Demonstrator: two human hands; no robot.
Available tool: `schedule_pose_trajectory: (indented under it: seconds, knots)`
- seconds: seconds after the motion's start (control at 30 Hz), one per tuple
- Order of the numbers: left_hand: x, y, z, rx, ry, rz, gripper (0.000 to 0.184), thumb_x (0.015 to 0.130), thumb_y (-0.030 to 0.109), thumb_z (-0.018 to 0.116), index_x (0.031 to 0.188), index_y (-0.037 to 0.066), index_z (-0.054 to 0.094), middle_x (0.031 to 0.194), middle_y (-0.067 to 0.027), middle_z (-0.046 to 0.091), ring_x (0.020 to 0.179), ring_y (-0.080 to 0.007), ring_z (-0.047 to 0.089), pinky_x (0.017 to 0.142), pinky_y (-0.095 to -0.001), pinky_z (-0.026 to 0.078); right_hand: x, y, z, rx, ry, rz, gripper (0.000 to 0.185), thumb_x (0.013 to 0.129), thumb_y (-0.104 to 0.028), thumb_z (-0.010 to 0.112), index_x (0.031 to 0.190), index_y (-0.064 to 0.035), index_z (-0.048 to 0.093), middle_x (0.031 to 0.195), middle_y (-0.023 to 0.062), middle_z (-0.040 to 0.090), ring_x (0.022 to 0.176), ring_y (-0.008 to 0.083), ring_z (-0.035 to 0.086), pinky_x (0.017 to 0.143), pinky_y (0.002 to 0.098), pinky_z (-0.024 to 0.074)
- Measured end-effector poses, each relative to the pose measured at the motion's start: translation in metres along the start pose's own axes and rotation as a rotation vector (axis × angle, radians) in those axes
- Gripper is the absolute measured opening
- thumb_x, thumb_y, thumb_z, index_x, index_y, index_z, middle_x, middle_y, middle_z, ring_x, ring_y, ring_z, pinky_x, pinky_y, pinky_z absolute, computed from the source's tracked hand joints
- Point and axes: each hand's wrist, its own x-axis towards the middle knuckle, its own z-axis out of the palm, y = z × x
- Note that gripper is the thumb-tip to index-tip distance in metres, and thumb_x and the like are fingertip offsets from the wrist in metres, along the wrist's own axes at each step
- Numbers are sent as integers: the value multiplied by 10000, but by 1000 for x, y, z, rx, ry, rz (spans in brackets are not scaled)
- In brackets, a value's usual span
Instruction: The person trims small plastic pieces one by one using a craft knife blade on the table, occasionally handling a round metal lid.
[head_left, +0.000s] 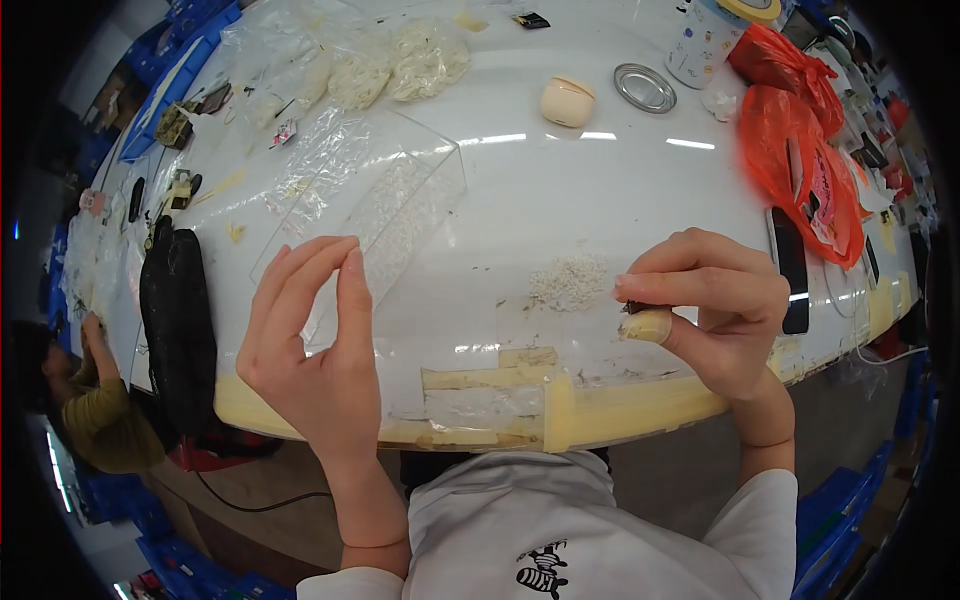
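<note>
My left hand [318, 340] is raised over the near end of a clear plastic box [462, 165]. Its thumb and index fingertips meet in a pinch, and anything between them is too small to make out. Small white pieces [405, 205] are spread inside the box. On the right, my right hand [715, 300] pinches a small dark piece [632, 306] between fingers and thumb; yellow tape covers that thumb's tip. Just left of these fingertips lies a loose pile of small white pieces [568, 283] on the white table [520, 220].
Bags of pale material [385, 65] lie at the back left. A cream rounded container [568, 102], a metal lid [645, 88] and a patterned canister [705, 45] stand behind. Red bags [800, 170] and a phone [790, 270] are right. Another person [100, 410] sits far left.
</note>
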Motion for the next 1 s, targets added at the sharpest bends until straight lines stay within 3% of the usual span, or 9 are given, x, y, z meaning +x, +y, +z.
schedule_pose_trajectory:
  seconds: [0.13,0.23,0.33,0.43,0.47,0.5,0.57,0.77,1.0]
  knots:
    - [13,-21,-4,394,-174,-107,57,798,35,657,836,3,683,814,-102,672,729,-247,639,757,-361,484,0,2,-9,-8,65,-29,327,648,114,705,964,30,706,820,119,658,690,138,615,569,221,473]
    - [14,-23,-2,396,-177,-111,40,788,29,670,814,-1,666,784,-92,657,696,-219,625,686,-343,468,1,2,-13,-11,85,-43,325,647,115,710,961,31,706,817,120,656,688,138,615,567,219,472]
    - [13,-9,2,301,-58,-19,66,776,41,692,784,2,639,752,-75,639,663,-196,611,636,-306,461,-2,-3,-13,0,122,35,272,658,-15,762,921,21,699,807,128,644,714,177,606,613,261,456]
    - [-9,23,18,6,-150,5,106,763,58,714,760,10,619,733,-64,622,638,-175,598,576,-279,441,-4,0,-17,-34,120,-22,277,650,-16,767,916,19,699,806,130,643,710,180,604,605,265,449]
    - [-19,27,24,-120,-355,-54,116,753,68,727,755,17,623,737,-66,623,619,-182,596,539,-281,436,-4,0,-16,-34,119,-15,279,648,-20,770,914,18,699,805,130,643,705,180,602,603,265,447]
    - [-28,29,32,-139,-528,-138,81,736,30,716,753,5,641,709,-58,621,619,-147,569,560,-260,411,-4,0,-15,-35,118,-10,280,646,-25,772,913,16,700,803,129,644,701,181,600,601,266,445]
    - [-43,24,47,-23,-679,-109,91,735,58,717,760,5,648,721,-67,608,647,-181,596,578,-298,437,-3,0,-14,-35,112,-3,285,640,-33,777,910,15,700,798,128,644,694,179,596,598,266,441]
    - [-48,36,59,-60,-727,-164,105,761,115,695,799,35,638,769,-67,573,754,-247,579,659,-357,456,-3,0,-12,-35,70,-7,293,629,-46,784,906,13,706,784,126,646,666,166,584,581,259,430]
    - [-46,38,63,-59,-692,-82,90,777,63,674,815,8,614,761,-76,599,698,-235,596,624,-340,467,-2,3,-9,-37,64,-32,275,637,-26,767,903,12,709,784,128,648,651,162,586,562,248,430]
